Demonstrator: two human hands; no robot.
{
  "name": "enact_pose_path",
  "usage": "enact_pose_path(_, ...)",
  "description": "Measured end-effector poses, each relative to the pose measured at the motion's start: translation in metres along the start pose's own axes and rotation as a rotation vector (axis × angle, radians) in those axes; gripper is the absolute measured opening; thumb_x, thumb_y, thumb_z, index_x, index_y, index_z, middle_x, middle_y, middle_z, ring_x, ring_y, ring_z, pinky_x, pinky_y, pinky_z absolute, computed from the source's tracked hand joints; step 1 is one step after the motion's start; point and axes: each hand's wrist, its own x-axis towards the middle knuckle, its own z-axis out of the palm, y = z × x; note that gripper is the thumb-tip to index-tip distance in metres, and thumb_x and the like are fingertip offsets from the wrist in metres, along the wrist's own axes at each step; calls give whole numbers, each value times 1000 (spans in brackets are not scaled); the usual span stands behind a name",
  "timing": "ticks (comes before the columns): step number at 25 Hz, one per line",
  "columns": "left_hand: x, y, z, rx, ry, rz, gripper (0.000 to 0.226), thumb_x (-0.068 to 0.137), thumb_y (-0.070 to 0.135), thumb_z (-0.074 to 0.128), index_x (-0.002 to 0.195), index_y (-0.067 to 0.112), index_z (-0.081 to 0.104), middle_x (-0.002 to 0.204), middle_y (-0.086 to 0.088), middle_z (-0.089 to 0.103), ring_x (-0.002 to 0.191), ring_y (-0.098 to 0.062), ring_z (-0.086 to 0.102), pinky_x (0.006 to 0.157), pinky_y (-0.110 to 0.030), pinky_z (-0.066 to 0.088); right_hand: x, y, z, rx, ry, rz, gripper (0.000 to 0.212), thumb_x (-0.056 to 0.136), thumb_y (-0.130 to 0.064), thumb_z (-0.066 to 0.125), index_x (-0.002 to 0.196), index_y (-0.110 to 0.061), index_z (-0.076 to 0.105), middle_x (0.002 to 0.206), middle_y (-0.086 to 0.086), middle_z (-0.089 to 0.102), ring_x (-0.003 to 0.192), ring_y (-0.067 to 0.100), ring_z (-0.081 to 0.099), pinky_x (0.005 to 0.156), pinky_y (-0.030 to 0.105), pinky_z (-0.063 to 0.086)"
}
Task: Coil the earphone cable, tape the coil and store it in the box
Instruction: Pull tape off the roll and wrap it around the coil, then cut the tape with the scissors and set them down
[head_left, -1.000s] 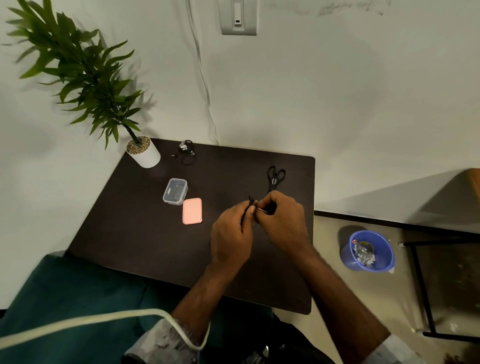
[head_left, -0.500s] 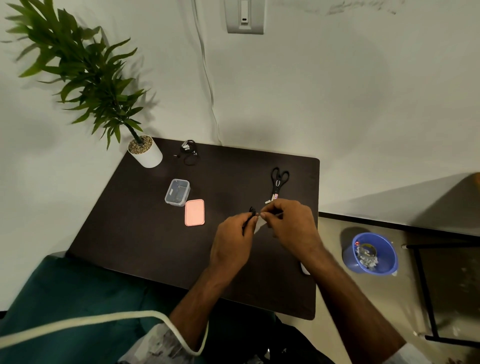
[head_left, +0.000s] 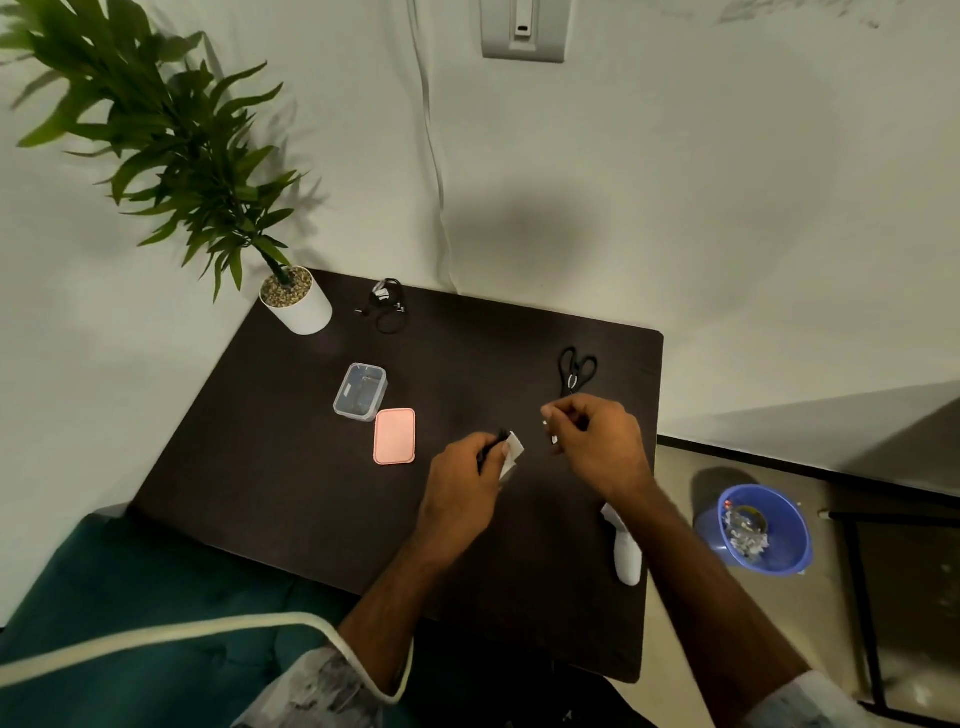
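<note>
My left hand (head_left: 467, 483) grips a small black coil of earphone cable (head_left: 493, 448) over the dark table (head_left: 260, 467). A white piece of tape (head_left: 513, 451) sticks out from the coil by my thumb. My right hand (head_left: 597, 441) is a short way to the right of the coil, its fingers pinched on a small white strip (head_left: 552, 438). The clear plastic box (head_left: 360, 391) stands open to the left. Its pink lid (head_left: 394, 435) lies flat beside it.
Black scissors (head_left: 575, 370) lie behind my right hand. A second black earphone bundle (head_left: 387, 307) and a potted plant (head_left: 297, 306) sit at the table's back left. A white object (head_left: 626, 556) lies under my right forearm. A blue bin (head_left: 763, 530) stands on the floor at right.
My hands were together at the coil. The right hand has since pulled away to the right, leaving the white tape sticking out of the coil in my left hand.
</note>
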Motion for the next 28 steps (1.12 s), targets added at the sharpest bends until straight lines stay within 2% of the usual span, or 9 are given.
enact_pose_path(3, 18, -1, -3, 27, 45, -18, 24, 105, 31, 54, 119, 19, 69, 115, 4, 73, 101, -7, 65, 82, -16, 50, 58, 39, 1, -182, -7, 39, 12, 102, -31, 64, 98, -24, 73, 88, -6, 72, 80, 7, 67, 80, 30, 57)
enact_pose_path(6, 40, -1, -4, 44, 54, -17, 24, 105, 31, 54, 119, 18, 69, 107, 11, 68, 97, -6, 63, 74, -8, 43, 118, 77, 8, -401, -137, 141, 17, 104, -27, 58, 104, -17, 72, 101, 6, 74, 88, 18, 67, 86, 39, 58)
enact_pose_path(9, 58, -2, -2, 51, 48, -53, 25, 105, 30, 54, 122, 18, 68, 107, 15, 59, 99, -3, 58, 79, -12, 43, 157, 100, 20, -589, -272, 165, 28, 103, -20, 57, 130, -15, 62, 127, 16, 66, 116, 31, 62, 102, 49, 54)
enact_pose_path(12, 68, -6, 3, 36, 87, -57, 23, 104, 29, 57, 119, 18, 70, 104, 16, 61, 95, -1, 59, 74, -7, 41, 172, 110, 35, -675, -264, 90, 59, 100, -17, 62, 155, -17, 41, 152, 17, 44, 144, 39, 37, 114, 54, 43)
enact_pose_path(15, 71, -10, 6, 14, 97, -70, 21, 103, 28, 58, 117, 19, 70, 105, 15, 64, 96, -2, 61, 76, -8, 43, 175, 117, 48, -765, -244, 42, 69, 96, -21, 70, 156, -16, 37, 150, 20, 38, 141, 38, 39, 109, 53, 49)
enact_pose_path(18, 71, -11, 9, 17, 96, -78, 21, 103, 28, 58, 117, 19, 70, 108, 11, 67, 99, -5, 63, 85, -21, 52, 170, 121, 56, -767, -223, 67, 66, 96, -24, 71, 152, -10, 40, 155, 21, 34, 145, 38, 35, 111, 53, 48)
enact_pose_path(21, 73, -10, 10, 25, 124, -70, 21, 103, 27, 58, 115, 17, 72, 101, 12, 66, 95, -7, 64, 86, -29, 57, 164, 124, 57, -808, -234, 82, 62, 95, -35, 71, 146, -13, 46, 155, 19, 34, 145, 37, 35, 107, 52, 51)
enact_pose_path(24, 76, -10, 12, 24, 126, -79, 20, 103, 28, 59, 113, 18, 73, 97, 11, 67, 89, -5, 65, 79, -22, 53, 159, 132, 55, -786, -223, 53, 57, 94, -45, 69, 141, -18, 50, 154, 14, 36, 143, 34, 36, 106, 51, 52)
enact_pose_path(28, 76, -10, 13, 41, 145, -94, 22, 103, 31, 58, 112, 18, 73, 95, 11, 66, 81, -1, 60, 70, -17, 46, 154, 143, 50, -697, -166, 54, 50, 96, -27, 70, 141, -15, 52, 152, 14, 41, 143, 32, 37, 109, 48, 50)
